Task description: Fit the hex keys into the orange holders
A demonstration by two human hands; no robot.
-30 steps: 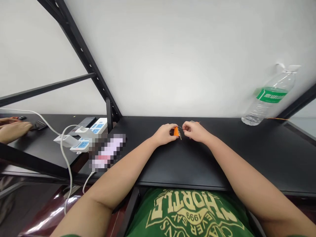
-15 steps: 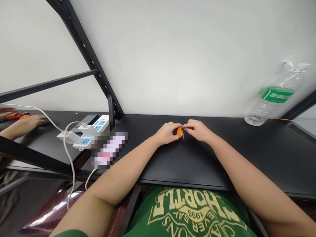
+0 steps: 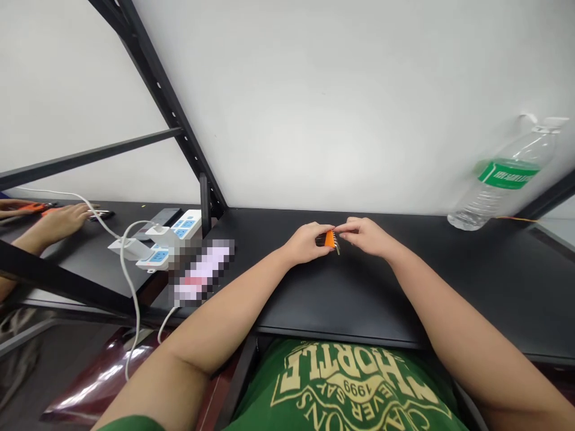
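An orange holder with several small metal hex keys sits upright between my hands, just above the black tabletop or resting on it; I cannot tell which. My left hand grips the holder between thumb and fingers. On its other side, my right hand has its thumb and index finger close together at the upper end of the hex keys. Whatever those fingertips pinch is too small to make out. One bent key end points down toward me.
A plastic bottle with a green label stands at the back right. To the left lie a blurred-out phone, a white power strip and a white cable. A black metal frame divides off another person's hand.
The holder has turned slightly and appears a little further right, along with my right hand. The whole view has shifted slightly. At far left, the other person's hand has moved over metal pieces.
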